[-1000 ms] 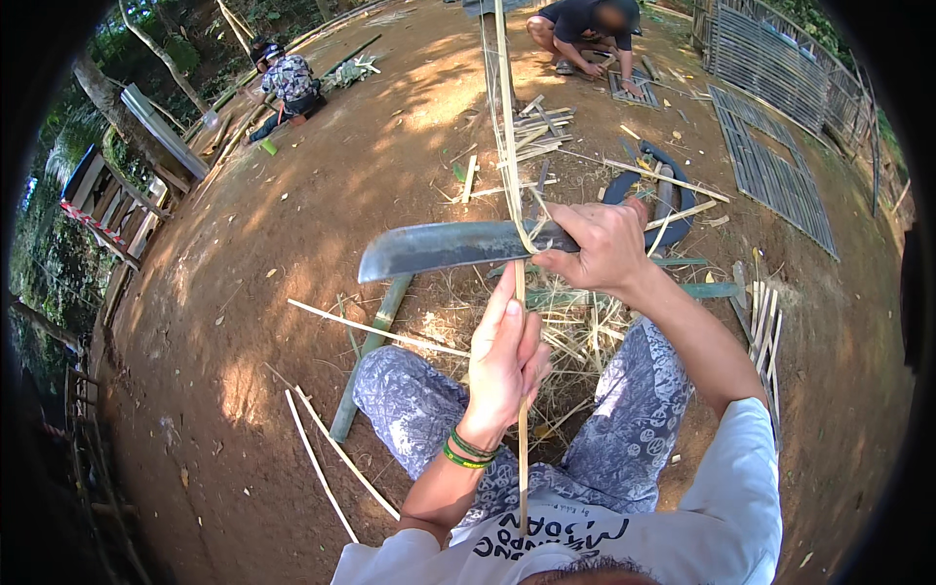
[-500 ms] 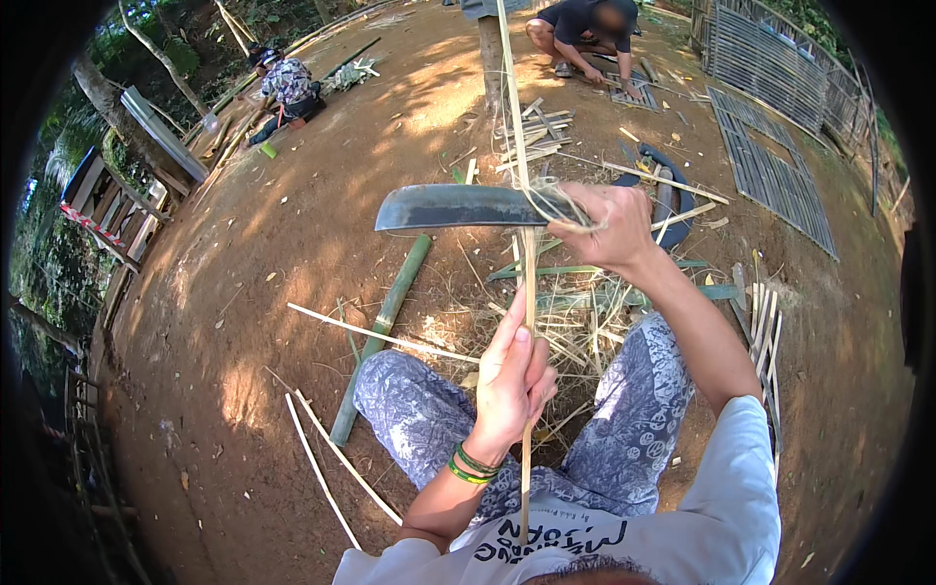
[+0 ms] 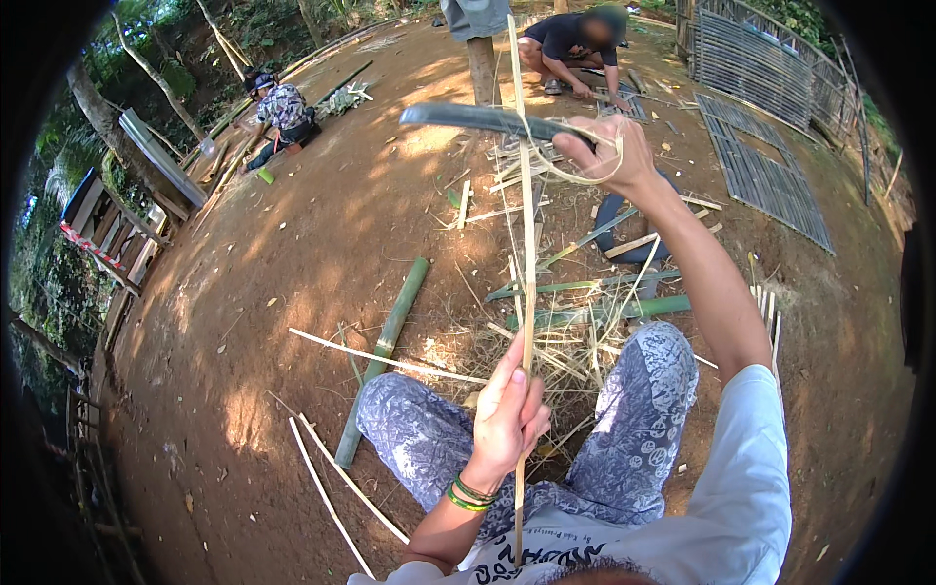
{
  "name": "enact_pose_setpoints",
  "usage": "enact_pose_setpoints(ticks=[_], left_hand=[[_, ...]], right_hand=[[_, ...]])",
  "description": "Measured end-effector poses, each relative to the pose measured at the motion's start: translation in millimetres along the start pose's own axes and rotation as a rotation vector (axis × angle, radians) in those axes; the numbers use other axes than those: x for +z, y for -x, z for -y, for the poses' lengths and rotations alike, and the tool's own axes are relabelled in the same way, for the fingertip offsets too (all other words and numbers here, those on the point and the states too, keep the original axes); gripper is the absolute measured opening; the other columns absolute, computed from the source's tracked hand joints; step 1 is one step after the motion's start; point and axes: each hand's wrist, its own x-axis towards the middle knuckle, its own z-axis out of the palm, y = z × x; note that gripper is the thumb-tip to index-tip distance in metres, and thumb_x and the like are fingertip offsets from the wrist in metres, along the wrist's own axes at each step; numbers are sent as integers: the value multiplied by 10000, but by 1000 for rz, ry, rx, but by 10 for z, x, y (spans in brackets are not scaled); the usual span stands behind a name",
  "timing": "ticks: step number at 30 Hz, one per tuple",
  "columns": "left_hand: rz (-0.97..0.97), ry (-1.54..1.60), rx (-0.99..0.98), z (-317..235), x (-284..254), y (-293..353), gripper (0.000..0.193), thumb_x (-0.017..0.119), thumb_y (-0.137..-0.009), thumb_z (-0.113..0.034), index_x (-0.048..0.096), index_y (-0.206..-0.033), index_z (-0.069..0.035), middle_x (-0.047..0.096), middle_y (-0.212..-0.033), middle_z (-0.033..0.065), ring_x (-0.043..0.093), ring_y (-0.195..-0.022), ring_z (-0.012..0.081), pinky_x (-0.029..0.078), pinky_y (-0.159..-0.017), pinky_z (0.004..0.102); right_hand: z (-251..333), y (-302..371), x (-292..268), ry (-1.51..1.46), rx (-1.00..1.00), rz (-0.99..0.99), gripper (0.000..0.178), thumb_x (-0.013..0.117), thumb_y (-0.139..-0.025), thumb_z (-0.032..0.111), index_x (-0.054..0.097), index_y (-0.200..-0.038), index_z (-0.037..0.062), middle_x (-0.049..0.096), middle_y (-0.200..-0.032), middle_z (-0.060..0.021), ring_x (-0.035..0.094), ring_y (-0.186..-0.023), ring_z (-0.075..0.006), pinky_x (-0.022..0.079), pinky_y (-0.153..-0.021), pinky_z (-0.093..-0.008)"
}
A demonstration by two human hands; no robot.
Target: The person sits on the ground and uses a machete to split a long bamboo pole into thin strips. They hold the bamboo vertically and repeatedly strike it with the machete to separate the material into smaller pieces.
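Note:
My left hand (image 3: pixel 507 414) is closed around a long, pale bamboo strip (image 3: pixel 527 234) that runs from my lap away from me. Farther out, my right hand (image 3: pixel 609 151) grips the handle of a machete (image 3: pixel 468 119), whose dark broad blade points left and crosses the strip near its far end. Thin curled shavings (image 3: pixel 575 175) hang around the blade and my right fingers. Whether the edge bites into the strip cannot be made out. Below the strip, a heap of shavings and split pieces (image 3: pixel 575 351) lies between my knees.
A green bamboo pole (image 3: pixel 395 312) lies left of my knee, beside loose strips (image 3: pixel 331 478). A black ring-shaped object (image 3: pixel 609 229) lies ahead to the right. One person (image 3: pixel 575 49) squats ahead, another (image 3: pixel 283 112) sits far left, and someone stands (image 3: pixel 478 49) ahead. A slatted bamboo panel (image 3: pixel 765 171) lies right.
My right hand and the machete have moved away from me along the strip, and the blade has tilted. My left hand keeps its grip, slightly nearer to me.

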Motion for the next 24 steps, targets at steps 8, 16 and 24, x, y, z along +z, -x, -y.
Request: enact_pose_setpoints(ticks=[8,16,24], left_hand=[[8,56,-69,9,-1,126,495,330,-1098,-210,241,-1583,-167,300,-602,-36,250,-397,57,250,-351,205],[-13,226,30,-196,-298,65,517,276,-1109,-281,126,-1603,-257,325,-578,-33,266,-352,54,264,-326,196],[-120,-104,248,-376,-279,-485,499,340,-1106,-295,228,-1582,-200,298,-564,-47,278,-356,51,311,-320,189]], right_hand=[[-925,-1009,-305,260,114,1,757,395,-927,736,781,-940,86,661,-679,-255,673,-755,-448,536,-745,-513],[-1317,-1046,-638,521,684,262,971,352,-876,830,683,-1184,-30,650,-1203,-297,638,-1136,-418,504,-938,-509],[-1396,167,-120,-2,808,495,743,642,-763,791,575,-769,51,349,-513,61,367,-423,-104,220,-410,-322]])
